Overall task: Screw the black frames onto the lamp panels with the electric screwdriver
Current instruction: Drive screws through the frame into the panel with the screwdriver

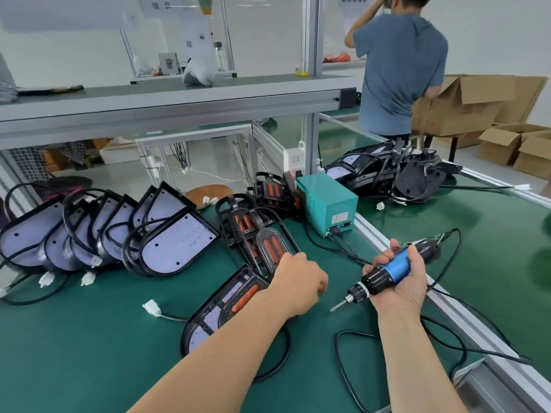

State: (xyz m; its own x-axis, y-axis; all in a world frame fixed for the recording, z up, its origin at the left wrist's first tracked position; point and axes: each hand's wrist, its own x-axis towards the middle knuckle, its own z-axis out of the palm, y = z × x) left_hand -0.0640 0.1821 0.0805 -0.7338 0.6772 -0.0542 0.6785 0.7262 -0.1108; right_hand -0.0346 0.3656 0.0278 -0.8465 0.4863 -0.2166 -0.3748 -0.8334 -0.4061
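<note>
Gripping the electric screwdriver (pixel 390 271) in our right hand (pixel 402 283), fingers (pixel 383 259) wrapped round its blue barrel (pixel 398 265), we held it above the green mat (pixel 89 353) with the bit (pixel 337 307) pointing down and left. Our left hand (pixel 298 281) hovered curled over the near lamp panel (pixel 199 338), which lay flat on the mat beneath its black frame (pixel 226 311); whether those fingers pinched anything we could not tell. More panels (pixel 179 245) leaned at far left.
</note>
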